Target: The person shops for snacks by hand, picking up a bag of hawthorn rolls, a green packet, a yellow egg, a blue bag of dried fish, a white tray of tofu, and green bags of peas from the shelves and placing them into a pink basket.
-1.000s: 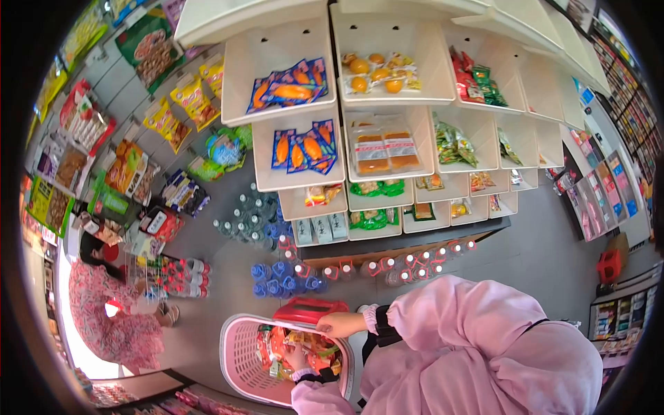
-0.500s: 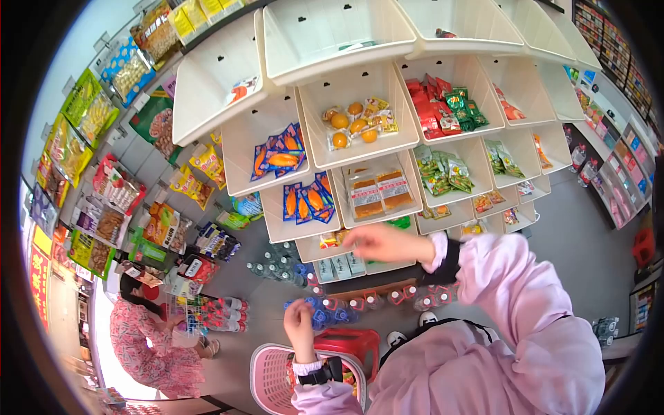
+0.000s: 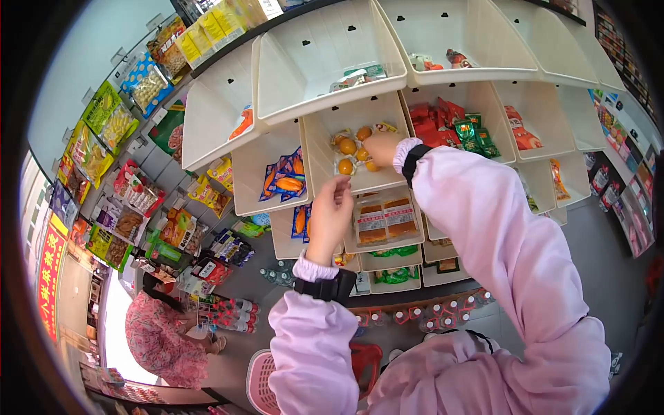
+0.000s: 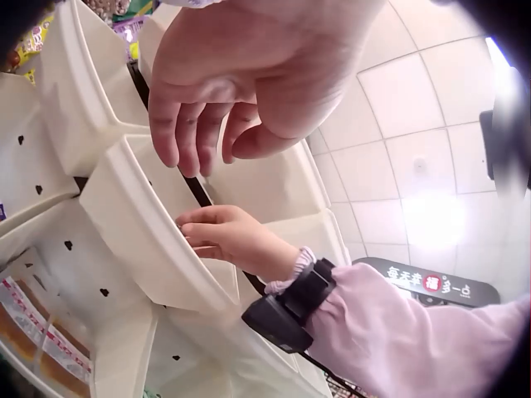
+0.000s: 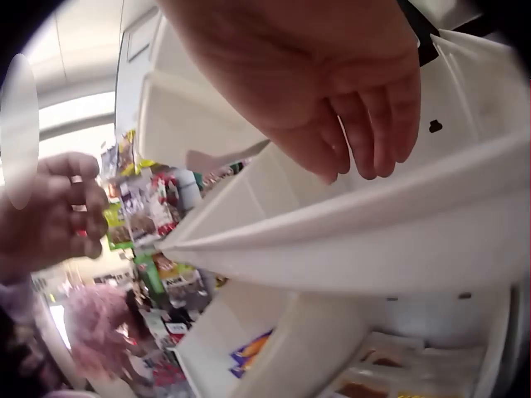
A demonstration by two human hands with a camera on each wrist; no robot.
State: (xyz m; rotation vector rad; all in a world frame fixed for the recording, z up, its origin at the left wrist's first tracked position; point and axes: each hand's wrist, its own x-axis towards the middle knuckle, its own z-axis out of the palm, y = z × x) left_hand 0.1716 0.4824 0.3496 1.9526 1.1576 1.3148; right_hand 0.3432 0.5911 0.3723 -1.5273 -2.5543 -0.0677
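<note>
My right hand (image 3: 382,149) reaches into a white bin (image 3: 321,166) of round orange-brown snacks (image 3: 347,146) in clear packs, which look like packed eggs. In the right wrist view, the fingers of that hand (image 5: 332,99) hang loosely just over the bin's rim, with nothing between them. My left hand (image 3: 332,216) is raised in front of the same bin's lower edge, its fingers loosely bent and holding nothing. From the left wrist, this hand (image 4: 249,83) shows empty, with the right hand (image 4: 236,239) beyond it at the bin.
Blue packs (image 3: 283,176) fill the bin on the left, red packs (image 3: 432,121) the one on the right. Flat brown packs (image 3: 384,220) lie below. A pink basket (image 3: 260,380) stands on the floor beside a red container (image 3: 366,363). A person (image 3: 166,339) sits at the left.
Both hands have left the pink basket and risen to the shelf. The right hand has gone into the bin of round snacks; the left has come up below it. The view has shifted.
</note>
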